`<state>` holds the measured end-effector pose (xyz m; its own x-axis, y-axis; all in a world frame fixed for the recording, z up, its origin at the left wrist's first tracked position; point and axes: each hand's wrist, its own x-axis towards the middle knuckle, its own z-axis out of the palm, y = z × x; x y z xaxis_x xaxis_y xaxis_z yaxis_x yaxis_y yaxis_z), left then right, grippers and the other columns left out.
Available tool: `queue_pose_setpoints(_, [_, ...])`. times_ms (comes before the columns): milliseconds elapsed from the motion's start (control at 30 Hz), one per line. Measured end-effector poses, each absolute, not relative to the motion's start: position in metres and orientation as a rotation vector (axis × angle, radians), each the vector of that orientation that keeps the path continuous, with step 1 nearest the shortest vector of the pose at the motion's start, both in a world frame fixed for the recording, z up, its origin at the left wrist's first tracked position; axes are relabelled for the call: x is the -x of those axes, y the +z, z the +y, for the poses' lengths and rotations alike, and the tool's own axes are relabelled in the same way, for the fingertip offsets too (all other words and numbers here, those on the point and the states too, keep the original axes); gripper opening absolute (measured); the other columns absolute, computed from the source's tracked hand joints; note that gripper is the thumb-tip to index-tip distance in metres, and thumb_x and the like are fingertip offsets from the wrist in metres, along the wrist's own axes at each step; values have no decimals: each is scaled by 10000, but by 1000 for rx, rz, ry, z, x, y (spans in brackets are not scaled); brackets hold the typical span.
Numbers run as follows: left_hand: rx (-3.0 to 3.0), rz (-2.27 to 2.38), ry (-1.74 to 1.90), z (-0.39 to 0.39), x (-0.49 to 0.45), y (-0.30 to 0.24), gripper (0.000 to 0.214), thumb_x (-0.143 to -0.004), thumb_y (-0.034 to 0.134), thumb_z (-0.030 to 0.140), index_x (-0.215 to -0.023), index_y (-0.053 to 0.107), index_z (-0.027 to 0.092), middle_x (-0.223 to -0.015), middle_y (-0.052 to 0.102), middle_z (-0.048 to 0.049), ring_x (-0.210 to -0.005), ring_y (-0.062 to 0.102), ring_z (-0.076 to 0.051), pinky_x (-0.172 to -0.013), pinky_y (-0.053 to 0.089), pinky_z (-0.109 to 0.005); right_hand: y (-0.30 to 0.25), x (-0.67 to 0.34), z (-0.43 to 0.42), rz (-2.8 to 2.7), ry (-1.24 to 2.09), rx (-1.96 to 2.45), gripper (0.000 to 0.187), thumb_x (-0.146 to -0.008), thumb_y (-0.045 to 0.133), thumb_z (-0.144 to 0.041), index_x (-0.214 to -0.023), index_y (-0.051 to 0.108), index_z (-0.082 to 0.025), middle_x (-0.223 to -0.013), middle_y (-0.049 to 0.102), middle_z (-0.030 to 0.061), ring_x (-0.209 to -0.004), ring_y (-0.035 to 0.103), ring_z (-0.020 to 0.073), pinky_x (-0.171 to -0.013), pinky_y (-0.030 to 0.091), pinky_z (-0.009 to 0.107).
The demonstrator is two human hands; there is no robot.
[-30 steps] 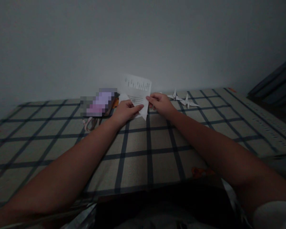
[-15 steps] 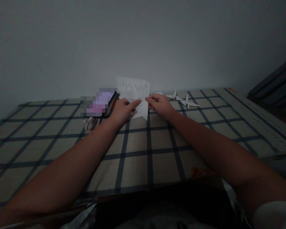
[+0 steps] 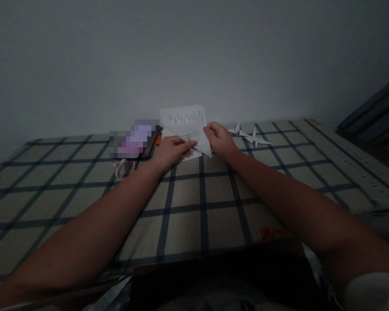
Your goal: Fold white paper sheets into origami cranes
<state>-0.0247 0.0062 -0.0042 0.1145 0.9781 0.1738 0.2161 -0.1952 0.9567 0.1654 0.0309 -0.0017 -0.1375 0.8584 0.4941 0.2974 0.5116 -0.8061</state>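
I have both hands on the white printed paper sheet over the checked tablecloth. My left hand presses its lower edge with fingers closed on it, and my right hand pinches the right edge. Two white folded paper cranes sit just beyond.

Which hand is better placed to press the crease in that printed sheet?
Probably left. The left hand holds the low fold of the white printed paper sheet, fingers lying along it; the right hand pinches the sheet's right edge.

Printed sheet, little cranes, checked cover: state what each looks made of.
Printed sheet: thin matte white paper; it creases sharply where the left hand and right hand pinch it.
Little cranes: seemingly the same white paper, folded to crisp points.
Checked cover: probably woven cloth, matte; dim light hides the weave.
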Motion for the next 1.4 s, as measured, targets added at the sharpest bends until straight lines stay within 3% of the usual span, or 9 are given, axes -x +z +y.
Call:
queue_pose_setpoints(133, [-1603, 1108, 1076, -1, 18, -3, 320, -683, 841, 433, -772, 762, 136, -605, 674, -61, -490, 545, -133, -495, 420, -262, -1, -165, 25, -1785, 414, 1011, 230, -962, 417, -417, -860, 480, -221, -710, 525, -8, -666, 492, 152, -656, 357, 303])
queue_pose_setpoints(333, [-1602, 1065, 1090, -9, 11, 2, 271, -691, 834, 397, -728, 753, 140, -679, 715, -95, -529, 582, -151, -533, 465, -275, -1, -163, 23, -1823, 359, 1061, 251, -991, 376, -429, -915, 501, -226, -786, 589, 30, -721, 540, 175, -684, 372, 311])
queue_pose_setpoints(500, [-1736, 1087, 1119, -14, 7, 1, 255, -681, 836, 379, -784, 788, 151, -815, 764, -94, -749, 680, -213, -671, 523, -295, -2, -159, 21, -1789, 356, 1058, 262, -996, 376, -442, -943, 514, -225, -816, 611, 44, -756, 566, 185, -693, 380, 308])
queue_pose_setpoints(733, [-1487, 1092, 1161, -15, 1, -1, 289, -711, 797, 426, -641, 753, 149, -558, 624, -31, -474, 465, -96, -463, 340, -239, 2, -156, 19, -1742, 355, 1048, 283, -997, 375, -464, -962, 517, -222, -791, 578, 33, -745, 556, 177, -695, 381, 298])
queue_pose_setpoints(867, [-1350, 1068, 1289, -10, 2, -2, 292, -685, 813, 442, -663, 753, 157, -582, 602, -14, -500, 450, -84, -458, 301, -229, 3, -156, 22, -1701, 333, 1066, 275, -999, 381, -457, -969, 521, -222, -797, 572, 35, -767, 557, 181, -722, 386, 301])
queue_pose_setpoints(1033, [-1233, 1063, 1422, -8, 2, -3, 368, -654, 844, 459, -575, 641, 163, -609, 582, -9, -564, 488, -92, -481, 316, -215, 5, -156, 22, -1669, 339, 1077, 266, -1002, 377, -455, -975, 516, -230, -806, 574, 42, -779, 554, 189, -729, 384, 312])
queue_pose_setpoints(1400, [-994, 1086, 1643, 13, 21, 0, 320, -702, 798, 462, -754, 628, 196, -725, 616, -19, -580, 511, -100, -446, 303, -228, 1, -160, 29, -1658, 299, 1095, 241, -987, 399, -434, -914, 502, -228, -754, 557, 26, -735, 550, 177, -699, 370, 312])
